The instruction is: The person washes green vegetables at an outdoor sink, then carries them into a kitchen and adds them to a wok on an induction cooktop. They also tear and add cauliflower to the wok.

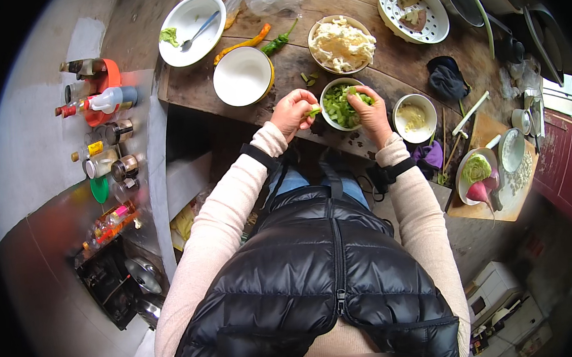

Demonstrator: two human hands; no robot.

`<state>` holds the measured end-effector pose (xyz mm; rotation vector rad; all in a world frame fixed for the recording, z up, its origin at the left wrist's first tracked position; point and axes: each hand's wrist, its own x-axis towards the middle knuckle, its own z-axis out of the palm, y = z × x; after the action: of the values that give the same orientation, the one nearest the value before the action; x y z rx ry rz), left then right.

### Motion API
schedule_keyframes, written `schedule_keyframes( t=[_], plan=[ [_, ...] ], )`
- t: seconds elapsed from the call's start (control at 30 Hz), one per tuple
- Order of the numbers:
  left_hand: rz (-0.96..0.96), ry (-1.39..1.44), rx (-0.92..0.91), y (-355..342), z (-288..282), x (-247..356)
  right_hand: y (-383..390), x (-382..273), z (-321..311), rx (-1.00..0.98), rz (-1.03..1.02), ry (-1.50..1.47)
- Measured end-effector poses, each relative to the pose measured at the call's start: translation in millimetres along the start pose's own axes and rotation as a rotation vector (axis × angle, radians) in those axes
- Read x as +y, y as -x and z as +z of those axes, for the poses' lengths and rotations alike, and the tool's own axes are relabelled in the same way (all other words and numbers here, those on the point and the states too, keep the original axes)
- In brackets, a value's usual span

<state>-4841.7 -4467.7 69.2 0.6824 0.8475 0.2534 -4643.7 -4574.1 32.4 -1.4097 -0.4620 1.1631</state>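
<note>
A white bowl of chopped greens (340,114) stands near the table's front edge. My left hand (298,113) is just left of it, fingers pinched on a small light-green piece (312,111). My right hand (366,106) is at the bowl's right rim, thumb and fingers closed on some of the greens. A smaller bowl with pale yellow mince (415,120) is to its right, and an empty white bowl (236,76) stands to the upper left. Behind sits a bowl heaped with pale torn pieces (341,42).
Also on the table are a bowl with a spoon (184,46), peppers (280,43), a perforated tray (422,36) and a dark cloth (448,77). A cutting board (519,195) with radish and cabbage lies right. Bottles and jars (102,105) stand left.
</note>
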Motion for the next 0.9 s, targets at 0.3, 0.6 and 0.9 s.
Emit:
schedule_keyframes(
  t=[0.3, 0.6, 0.9],
  plan=[
    [0.529, -1.427, 0.149, -32, 23, -5, 4, 6, -7, 0.041, 0.077, -0.154],
    [0.591, -1.810, 0.027, -45, 31, -15, 6, 16, -14, 0.070, 0.015, -0.118],
    [0.580, -1.653, 0.105, -36, 32, -18, 11, 4, -11, 0.085, 0.056, -0.117]
  ],
)
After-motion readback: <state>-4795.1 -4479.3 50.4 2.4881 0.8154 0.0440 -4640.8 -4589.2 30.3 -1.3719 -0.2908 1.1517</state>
